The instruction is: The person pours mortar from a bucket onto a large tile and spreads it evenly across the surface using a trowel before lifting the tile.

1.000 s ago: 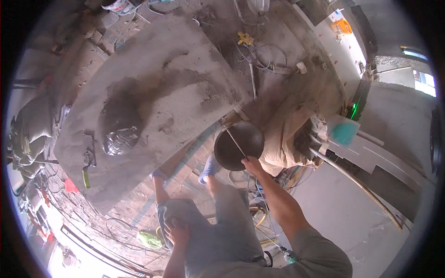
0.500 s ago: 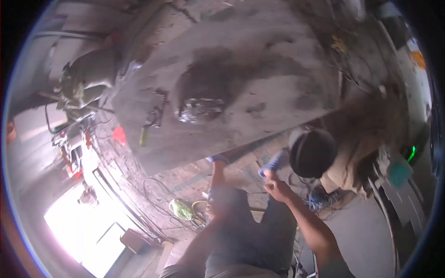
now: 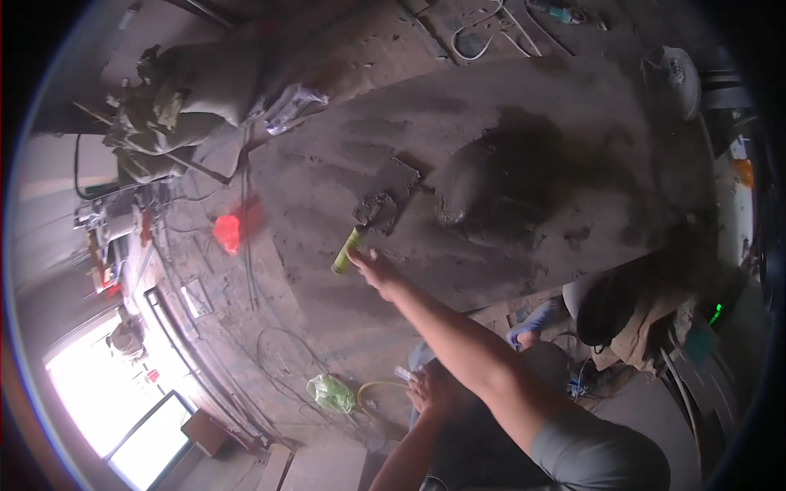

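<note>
A trowel lies on the broad grey board [image 3: 327,295], its blade [image 3: 403,184] smeared with dark wet mortar and its yellow-green handle [image 3: 346,252] toward me. My right hand [image 3: 374,274] reaches across to that handle, fingers stretched out and apart; the fingertips meet its side without wrapping round it. To the right of the blade sits a rounded mound of dark wet mortar [image 3: 499,180]. Close to my knee is my left hand [image 3: 427,391], fingers curled beside a small pale object [image 3: 403,372] too blurred to name.
A black bucket [image 3: 602,309] stands right of my foot [image 3: 532,326]. Red plastic [image 3: 228,233] and a pale green bag [image 3: 332,394] lie on the floor at the left, among loose cables. Sacks [image 3: 196,90] are piled far left; a power tool [image 3: 565,14] lies beyond the board.
My right arm has swung forward and left from beside my right foot to the trowel handle, its fingers opening out. The view has shifted; my left hand stays near my knee.
</note>
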`<state>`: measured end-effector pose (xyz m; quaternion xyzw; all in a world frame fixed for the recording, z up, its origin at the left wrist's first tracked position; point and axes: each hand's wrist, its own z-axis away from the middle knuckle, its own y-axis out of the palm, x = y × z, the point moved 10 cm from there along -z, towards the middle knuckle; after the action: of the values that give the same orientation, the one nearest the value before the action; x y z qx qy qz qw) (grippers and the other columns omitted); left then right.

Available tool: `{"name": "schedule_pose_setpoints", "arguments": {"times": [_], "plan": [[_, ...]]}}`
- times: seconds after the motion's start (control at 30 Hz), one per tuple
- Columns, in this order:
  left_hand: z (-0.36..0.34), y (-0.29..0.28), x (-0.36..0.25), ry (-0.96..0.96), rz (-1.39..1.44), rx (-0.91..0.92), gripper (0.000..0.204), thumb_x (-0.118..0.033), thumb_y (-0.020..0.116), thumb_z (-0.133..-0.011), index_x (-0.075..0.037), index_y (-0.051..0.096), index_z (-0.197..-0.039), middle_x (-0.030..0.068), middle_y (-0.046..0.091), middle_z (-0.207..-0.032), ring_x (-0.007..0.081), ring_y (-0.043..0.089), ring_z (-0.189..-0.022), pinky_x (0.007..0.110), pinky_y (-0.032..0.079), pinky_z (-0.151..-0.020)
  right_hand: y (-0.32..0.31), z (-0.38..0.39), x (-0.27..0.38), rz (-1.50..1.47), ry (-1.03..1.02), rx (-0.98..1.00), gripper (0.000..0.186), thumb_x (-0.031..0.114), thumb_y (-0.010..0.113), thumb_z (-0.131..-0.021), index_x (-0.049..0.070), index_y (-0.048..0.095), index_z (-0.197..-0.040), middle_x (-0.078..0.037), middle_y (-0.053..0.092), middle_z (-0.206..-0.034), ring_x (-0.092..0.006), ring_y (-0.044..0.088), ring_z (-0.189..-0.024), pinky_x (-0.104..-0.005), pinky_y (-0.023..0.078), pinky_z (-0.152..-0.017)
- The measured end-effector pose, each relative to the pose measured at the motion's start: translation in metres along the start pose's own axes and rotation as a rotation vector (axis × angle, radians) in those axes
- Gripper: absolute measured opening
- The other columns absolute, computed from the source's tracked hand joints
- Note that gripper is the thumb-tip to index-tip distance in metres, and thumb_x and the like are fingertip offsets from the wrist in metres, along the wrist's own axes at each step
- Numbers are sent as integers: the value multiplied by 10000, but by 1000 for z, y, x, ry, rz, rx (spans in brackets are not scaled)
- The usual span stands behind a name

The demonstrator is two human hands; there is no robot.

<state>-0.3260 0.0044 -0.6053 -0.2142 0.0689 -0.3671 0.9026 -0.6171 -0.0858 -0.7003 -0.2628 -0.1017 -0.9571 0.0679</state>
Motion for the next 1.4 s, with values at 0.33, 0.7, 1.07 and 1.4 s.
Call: {"name": "schedule_pose_setpoints", "arguments": {"times": [0.33,0.7,1.07,1.4], "plan": [[-12,-51,50,-55,-180,100,822,-505,594,-901,-40,313,-1518,249,355,-1546,364,377,-1411,468,358,-1092,-61,118,36,870,-619,-420,352,370,569,-1013,42,507,-1124,-154,608,-775,-334,641,-704,-463,500,-607],[-2,-83,-10,152,-207,-100,566,-386,638,-851,-3,532,-1255,208,584,-1207,350,597,-1131,472,499,-929,-409,182,103,1199,-291,-1037,461,503,517,-1007,51,488,-1097,-210,651,-781,-399,656,-634,-503,531,-555],[-5,-60,-11,76,-230,17,778,-451,596,-851,16,402,-1441,324,450,-1408,439,498,-1280,531,414,-1040,-191,136,8,487,-401,-178,363,437,452,-1054,80,479,-1110,-116,535,-640,-216,544,-470,-368,476,-455],[6,-65,-30,23,-261,-79,719,-457,603,-859,42,473,-1361,251,560,-1274,387,555,-1205,493,439,-1017,-417,185,46,1130,-137,-822,422,448,598,-961,33,572,-1038,-222,682,-905,-455,668,-832,-535,530,-738]]}}
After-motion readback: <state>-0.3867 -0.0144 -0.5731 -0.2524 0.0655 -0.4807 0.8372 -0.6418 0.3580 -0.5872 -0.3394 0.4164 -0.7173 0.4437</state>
